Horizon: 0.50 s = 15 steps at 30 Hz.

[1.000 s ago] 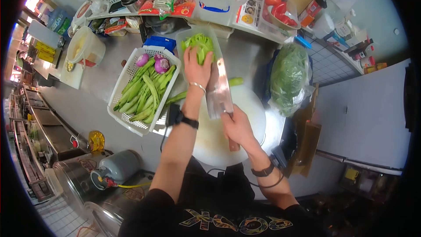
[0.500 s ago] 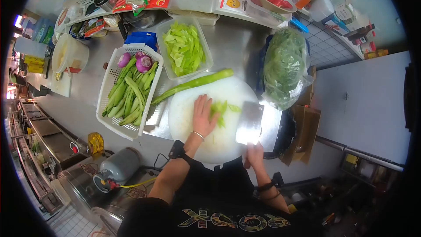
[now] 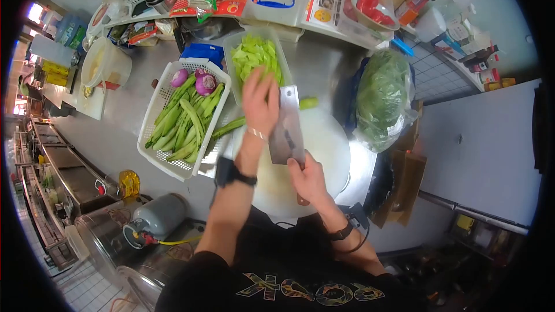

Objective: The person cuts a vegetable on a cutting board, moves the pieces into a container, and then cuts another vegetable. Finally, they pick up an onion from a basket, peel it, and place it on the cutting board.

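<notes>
One big knife (image 3: 287, 130) is over one round white board (image 3: 324, 150). The right hand (image 3: 308, 179) is wrapped around its handle. One clear tub (image 3: 234, 88) has cut green bits (image 3: 257, 55), too many to count. The left hand (image 3: 260, 103) is at its near end, too blurry to tell if it has anything. One long stalk (image 3: 309, 103) has its middle hidden. At least two purple onions (image 3: 206, 84) and piled green stalks (image 3: 179, 124) fill one white basket (image 3: 162, 163).

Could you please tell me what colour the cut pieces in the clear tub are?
The cut pieces are light yellowish green, showing best in the head view.
</notes>
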Motion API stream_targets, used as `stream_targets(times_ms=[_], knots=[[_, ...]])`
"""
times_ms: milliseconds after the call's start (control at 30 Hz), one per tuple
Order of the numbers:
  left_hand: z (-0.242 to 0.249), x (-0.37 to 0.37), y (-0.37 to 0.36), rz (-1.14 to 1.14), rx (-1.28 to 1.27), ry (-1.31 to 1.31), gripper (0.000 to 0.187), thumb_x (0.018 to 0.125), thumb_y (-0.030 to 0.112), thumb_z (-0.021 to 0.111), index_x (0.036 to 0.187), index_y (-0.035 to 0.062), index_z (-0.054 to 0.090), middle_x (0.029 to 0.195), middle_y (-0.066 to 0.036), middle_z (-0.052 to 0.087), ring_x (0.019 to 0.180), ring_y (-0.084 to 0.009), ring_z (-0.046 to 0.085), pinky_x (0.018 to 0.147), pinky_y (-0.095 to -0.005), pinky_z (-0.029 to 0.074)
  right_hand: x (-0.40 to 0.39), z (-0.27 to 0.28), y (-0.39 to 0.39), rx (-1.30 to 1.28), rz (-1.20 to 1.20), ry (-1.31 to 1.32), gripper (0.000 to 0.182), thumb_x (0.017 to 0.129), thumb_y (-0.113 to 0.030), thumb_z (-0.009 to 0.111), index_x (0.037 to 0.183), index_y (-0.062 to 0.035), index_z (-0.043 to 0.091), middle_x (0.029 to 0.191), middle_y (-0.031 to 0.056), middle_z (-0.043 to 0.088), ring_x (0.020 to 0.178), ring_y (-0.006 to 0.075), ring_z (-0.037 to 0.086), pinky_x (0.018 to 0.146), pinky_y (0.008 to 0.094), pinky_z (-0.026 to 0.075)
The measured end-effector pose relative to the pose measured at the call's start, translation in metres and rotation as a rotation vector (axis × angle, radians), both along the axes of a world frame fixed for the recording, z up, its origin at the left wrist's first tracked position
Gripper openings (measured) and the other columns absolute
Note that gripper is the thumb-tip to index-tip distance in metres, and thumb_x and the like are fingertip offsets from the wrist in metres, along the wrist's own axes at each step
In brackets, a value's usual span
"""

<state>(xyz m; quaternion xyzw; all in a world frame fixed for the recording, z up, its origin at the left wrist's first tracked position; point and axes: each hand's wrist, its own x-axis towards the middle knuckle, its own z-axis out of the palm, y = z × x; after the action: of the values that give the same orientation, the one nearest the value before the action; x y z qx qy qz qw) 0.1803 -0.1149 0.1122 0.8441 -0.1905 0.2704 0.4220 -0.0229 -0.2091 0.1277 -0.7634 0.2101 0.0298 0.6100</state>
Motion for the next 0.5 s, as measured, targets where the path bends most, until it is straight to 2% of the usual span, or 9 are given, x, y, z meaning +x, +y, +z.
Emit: stream_targets(times_ms=[33,67,133,200,267,333,367,433,500], knots=[[0.008,0.026,0.003,0.062,0.178,-0.172,0.024,0.090,0.010,0.069,0.111,-0.0006,0.073,0.130,-0.024,0.062,0.120,-0.0449,0.058,0.100,-0.0481,0.049,0.000,0.006,-0.003,0.108,-0.029,0.045,0.025,0.100,-0.017,0.063,0.117,0.0007,0.062,0.066,0.0058,0.065,0.050,0.0187,0.061,0.049,0.0361,0.048],[0.008,0.040,0.007,0.064,0.178,-0.174,0.024,0.090,0.010,0.069,0.111,-0.0006,0.073,0.130,-0.024,0.062,0.120,-0.0449,0.058,0.100,-0.0481,0.049,-0.010,0.008,-0.004,0.108,-0.027,0.043,0.025,0.100,-0.017,0.063,0.117,0.0007,0.062,0.066,0.0058,0.065,0.050,0.0187,0.061,0.049,0.0361,0.048],[-0.005,0.065,0.009,0.019,0.205,-0.206,0.015,0.090,0.013,0.069,0.096,-0.0003,0.073,0.117,-0.021,0.066,0.106,-0.0415,0.062,0.092,-0.0473,0.051,-0.033,0.002,-0.018,-0.047,-0.167,0.022,0.022,0.100,-0.016,0.062,0.114,0.0015,0.061,0.070,0.0096,0.069,0.057,0.0206,0.066,0.054,0.0380,0.052],[-0.032,0.043,0.017,-0.267,0.330,0.101,0.013,0.088,0.015,0.070,0.091,0.0022,0.071,0.108,-0.017,0.066,0.099,-0.0369,0.062,0.091,-0.0469,0.051,-0.082,-0.032,-0.036,-0.335,-0.197,-0.099,0.019,0.099,-0.014,0.061,0.110,0.0024,0.060,0.077,0.0178,0.072,0.067,0.0279,0.071,0.062,0.0409,0.054],[-0.065,-0.002,0.020,-0.455,0.464,0.216,0.011,0.087,0.016,0.070,0.091,0.0046,0.070,0.110,-0.014,0.066,0.099,-0.0338,0.062,0.090,-0.0459,0.050,-0.124,-0.024,-0.050,-0.398,-0.158,0.222,0.022,0.099,-0.016,0.060,0.105,0.0048,0.059,0.087,0.0254,0.072,0.081,0.0390,0.073,0.071,0.0451,0.056],[-0.100,-0.028,0.023,-0.413,0.447,0.030,0.018,0.084,0.016,0.071,0.099,0.0050,0.069,0.112,-0.014,0.065,0.102,-0.0325,0.062,0.092,-0.0465,0.049,-0.161,-0.036,-0.060,-0.492,-0.076,0.265,0.026,0.099,-0.019,0.058,0.104,0.0059,0.055,0.091,0.0300,0.070,0.087,0.0480,0.069,0.073,0.0495,0.054],[-0.108,-0.031,0.022,-0.403,0.446,0.016,0.018,0.084,0.016,0.071,0.099,0.0050,0.069,0.112,-0.014,0.065,0.102,-0.0325,0.062,0.092,-0.0465,0.049,-0.170,-0.045,-0.061,-0.497,-0.073,0.248,0.026,0.099,-0.019,0.058,0.104,0.0059,0.055,0.091,0.0300,0.070,0.087,0.0480,0.069,0.073,0.0495,0.054],[-0.122,-0.042,0.021,-0.106,0.537,0.094,0.029,0.082,0.011,0.067,0.111,0.0054,0.067,0.116,-0.013,0.065,0.107,-0.0320,0.060,0.096,-0.0478,0.047,-0.186,-0.057,-0.060,-0.526,-0.040,0.332,0.028,0.100,-0.020,0.056,0.108,0.0065,0.052,0.092,0.0307,0.070,0.090,0.0506,0.067,0.075,0.0529,0.053],[-0.128,-0.047,0.021,-0.174,0.595,0.179,0.035,0.082,0.009,0.065,0.117,0.0052,0.065,0.118,-0.013,0.064,0.110,-0.0325,0.059,0.098,-0.0480,0.045,-0.192,-0.060,-0.060,-0.530,-0.070,0.322,0.028,0.100,-0.020,0.056,0.109,0.0064,0.051,0.091,0.0314,0.070,0.090,0.0516,0.067,0.075,0.0540,0.053]])
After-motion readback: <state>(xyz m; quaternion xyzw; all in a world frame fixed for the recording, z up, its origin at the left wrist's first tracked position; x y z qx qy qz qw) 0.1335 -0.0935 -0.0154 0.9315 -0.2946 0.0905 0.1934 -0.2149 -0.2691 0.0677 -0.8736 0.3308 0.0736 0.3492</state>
